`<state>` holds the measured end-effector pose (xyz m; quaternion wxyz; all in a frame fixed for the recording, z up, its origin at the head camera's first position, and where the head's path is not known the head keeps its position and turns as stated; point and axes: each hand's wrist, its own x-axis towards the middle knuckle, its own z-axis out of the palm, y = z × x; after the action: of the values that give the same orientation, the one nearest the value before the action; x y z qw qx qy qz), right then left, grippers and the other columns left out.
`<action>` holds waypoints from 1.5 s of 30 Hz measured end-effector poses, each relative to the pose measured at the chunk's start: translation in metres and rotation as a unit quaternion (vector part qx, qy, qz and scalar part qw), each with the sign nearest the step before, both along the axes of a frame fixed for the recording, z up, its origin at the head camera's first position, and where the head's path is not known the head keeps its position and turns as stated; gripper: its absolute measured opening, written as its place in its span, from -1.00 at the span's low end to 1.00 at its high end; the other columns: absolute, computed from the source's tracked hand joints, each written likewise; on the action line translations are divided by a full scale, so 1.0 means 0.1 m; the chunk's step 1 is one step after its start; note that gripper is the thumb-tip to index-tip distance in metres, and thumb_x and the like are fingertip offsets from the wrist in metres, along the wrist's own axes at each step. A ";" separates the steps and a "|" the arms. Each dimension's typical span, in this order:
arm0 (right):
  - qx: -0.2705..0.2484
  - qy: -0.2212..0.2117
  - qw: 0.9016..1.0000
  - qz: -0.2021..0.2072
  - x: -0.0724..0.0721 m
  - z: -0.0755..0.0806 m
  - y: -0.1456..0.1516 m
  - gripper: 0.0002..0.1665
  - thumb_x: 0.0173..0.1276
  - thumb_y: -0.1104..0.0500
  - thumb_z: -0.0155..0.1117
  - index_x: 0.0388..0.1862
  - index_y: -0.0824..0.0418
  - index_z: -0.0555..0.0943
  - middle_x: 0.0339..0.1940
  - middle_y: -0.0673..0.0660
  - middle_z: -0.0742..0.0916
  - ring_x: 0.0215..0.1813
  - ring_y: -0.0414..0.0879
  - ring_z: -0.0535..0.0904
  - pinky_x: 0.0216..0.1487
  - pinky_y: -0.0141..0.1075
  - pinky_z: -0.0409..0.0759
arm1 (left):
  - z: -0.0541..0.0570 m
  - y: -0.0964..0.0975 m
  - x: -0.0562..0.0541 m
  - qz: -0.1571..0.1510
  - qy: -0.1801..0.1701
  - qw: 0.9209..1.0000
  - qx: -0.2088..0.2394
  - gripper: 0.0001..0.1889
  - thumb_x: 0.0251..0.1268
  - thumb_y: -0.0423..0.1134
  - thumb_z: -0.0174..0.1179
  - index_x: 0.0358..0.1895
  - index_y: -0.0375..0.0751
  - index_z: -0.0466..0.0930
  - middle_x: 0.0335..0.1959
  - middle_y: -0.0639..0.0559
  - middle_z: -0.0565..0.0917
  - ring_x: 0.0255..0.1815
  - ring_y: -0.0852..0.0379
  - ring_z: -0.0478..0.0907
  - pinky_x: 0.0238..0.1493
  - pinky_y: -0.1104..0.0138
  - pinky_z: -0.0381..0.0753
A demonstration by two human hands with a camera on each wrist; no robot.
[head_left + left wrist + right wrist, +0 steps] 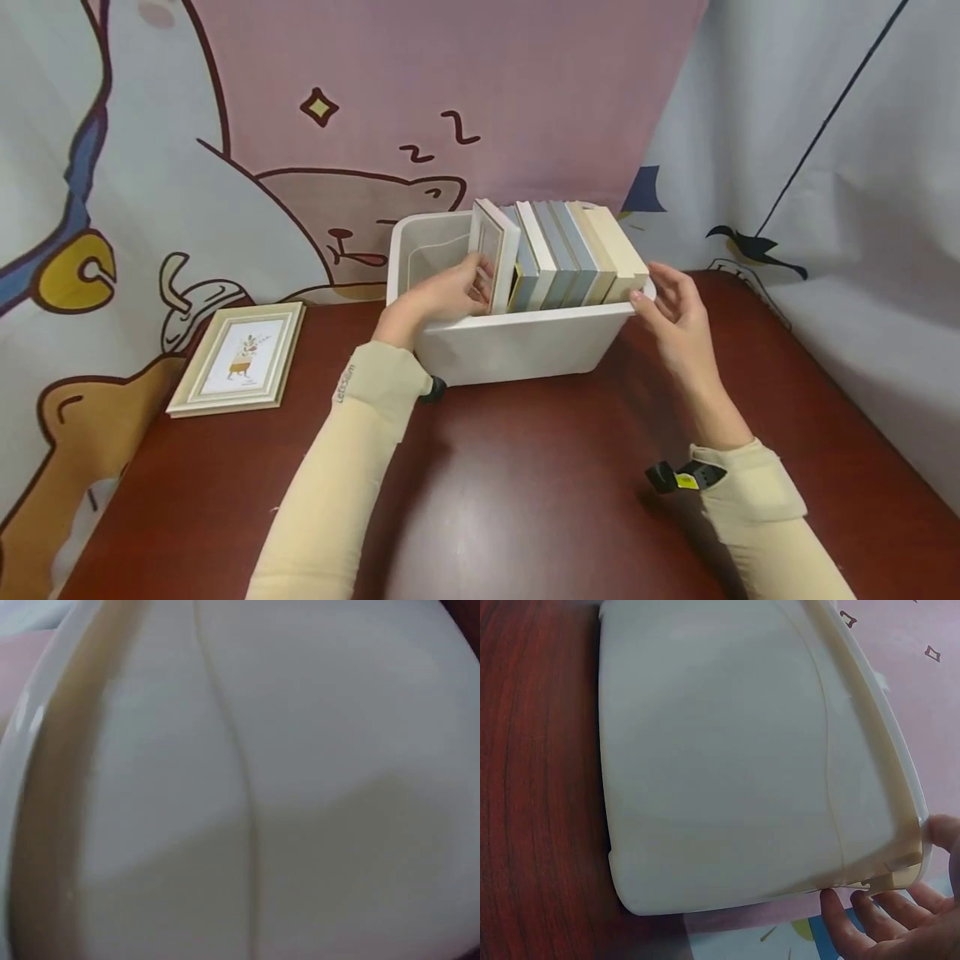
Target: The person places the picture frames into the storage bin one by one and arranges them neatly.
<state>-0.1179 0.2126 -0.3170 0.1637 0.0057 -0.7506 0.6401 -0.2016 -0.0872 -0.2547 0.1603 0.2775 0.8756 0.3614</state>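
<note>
A white plastic bin (517,346) stands on the table, holding a row of upright picture frames seen mostly edge-on. My left hand (442,292) reaches over the near rim into the bin, its fingers against the face of the leftmost white picture frame (507,258). That frame leans slightly, beside grey frames (564,250) and cream frames (618,250). At the bin's right end, my right hand (678,312) holds the rim, thumb on the near side and fingers behind. The right wrist view shows these fingers (877,919) at the rim corner. Only the bin wall (337,735) fills the left wrist view.
Flat on the table (480,500), left of the bin, lies a cream picture frame (238,358) with a plant picture. A cartoon-printed curtain (525,92) hangs behind the table and along both sides.
</note>
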 end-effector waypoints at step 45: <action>-0.084 0.021 0.996 0.027 -0.01 -0.05 -0.02 -0.33 0.41 0.23 0.28 0.46 0.14 0.33 0.38 0.04 0.51 0.12 -0.35 0.58 -0.09 -0.62 0.65 | -1.18 -2.48 0.26 0.451 -0.008 0.889 -0.085 -0.32 0.38 -0.01 0.20 0.33 -0.52 0.36 0.33 -0.54 0.38 0.33 -0.41 0.35 0.33 -0.12 0.44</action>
<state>-0.1190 0.2109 -0.3219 0.1624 0.0255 -0.6902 0.7047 -0.1758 -0.3355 -0.3725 0.0100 -0.1646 0.9327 0.3208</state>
